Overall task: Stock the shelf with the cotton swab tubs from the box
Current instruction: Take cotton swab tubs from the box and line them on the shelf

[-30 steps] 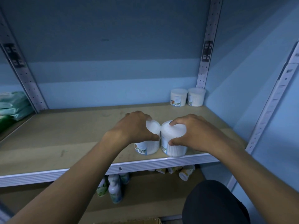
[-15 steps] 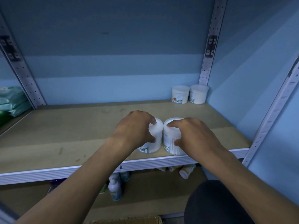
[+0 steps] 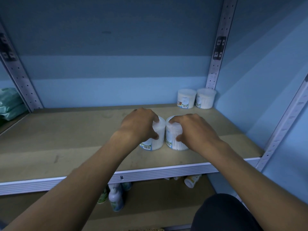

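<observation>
Two white cotton swab tubs stand side by side on the brown shelf board (image 3: 66, 140), a short way in from its front edge. My left hand (image 3: 139, 125) grips the left tub (image 3: 157, 142) from above. The right tub (image 3: 173, 139) is held the same way by my right hand (image 3: 195, 129). The two tubs almost touch. Two more tubs (image 3: 186, 98) (image 3: 205, 98) stand upright in the back right corner of the shelf. The box is not in view.
Green packets (image 3: 10, 104) lie on the neighbouring shelf at far left. Perforated metal uprights (image 3: 216, 52) frame the bay, with a blue wall close on the right. Bottles (image 3: 115, 197) and a tipped tub (image 3: 191, 180) sit on the lower shelf.
Both hands have slid the two tubs farther back on the shelf, away from its front edge. The grips are unchanged.
</observation>
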Tool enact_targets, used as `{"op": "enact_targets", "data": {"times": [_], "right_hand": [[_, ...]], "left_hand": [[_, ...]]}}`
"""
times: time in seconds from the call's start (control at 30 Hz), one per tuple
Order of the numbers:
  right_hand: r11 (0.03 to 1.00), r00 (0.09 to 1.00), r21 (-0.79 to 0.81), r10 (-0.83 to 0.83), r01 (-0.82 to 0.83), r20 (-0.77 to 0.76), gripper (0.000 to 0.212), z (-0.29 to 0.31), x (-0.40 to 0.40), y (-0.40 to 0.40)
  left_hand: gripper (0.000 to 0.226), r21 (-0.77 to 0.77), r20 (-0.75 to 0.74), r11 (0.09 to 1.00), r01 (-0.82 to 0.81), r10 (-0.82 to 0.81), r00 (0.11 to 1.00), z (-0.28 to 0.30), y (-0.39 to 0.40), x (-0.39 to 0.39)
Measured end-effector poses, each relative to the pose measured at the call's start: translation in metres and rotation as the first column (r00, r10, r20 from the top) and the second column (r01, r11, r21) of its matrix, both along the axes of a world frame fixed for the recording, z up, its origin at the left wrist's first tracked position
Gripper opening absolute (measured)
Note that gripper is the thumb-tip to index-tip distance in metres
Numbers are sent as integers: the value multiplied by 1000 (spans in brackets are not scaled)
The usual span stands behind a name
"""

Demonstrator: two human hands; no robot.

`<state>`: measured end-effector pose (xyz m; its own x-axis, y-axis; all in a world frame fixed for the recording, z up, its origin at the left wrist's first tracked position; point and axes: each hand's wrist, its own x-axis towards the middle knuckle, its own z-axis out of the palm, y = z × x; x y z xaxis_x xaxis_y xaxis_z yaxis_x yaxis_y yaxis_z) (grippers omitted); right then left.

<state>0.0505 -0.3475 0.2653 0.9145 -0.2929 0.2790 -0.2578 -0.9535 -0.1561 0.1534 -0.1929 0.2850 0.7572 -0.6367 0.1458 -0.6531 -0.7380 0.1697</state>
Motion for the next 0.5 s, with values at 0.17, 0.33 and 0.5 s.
{"op": "enact_targets", "data": {"times": [0.17,0.33,0.5], "right_hand": [[1000,1000,28,0,1,-18,63,1,26,-14],[1000,1000,20,6,-5,-20,61,-1,50,-25],[999,998,31,7,-5,-55,61,0,69,-35]], "left_hand": [[65,-12,-10,1000,-6,5,1000,0,-10,20],[64,-24,-41,999,-40,39,998,1,-23,41],[66,-15,-37,998,-59,59,998,2,-37,58]]}}
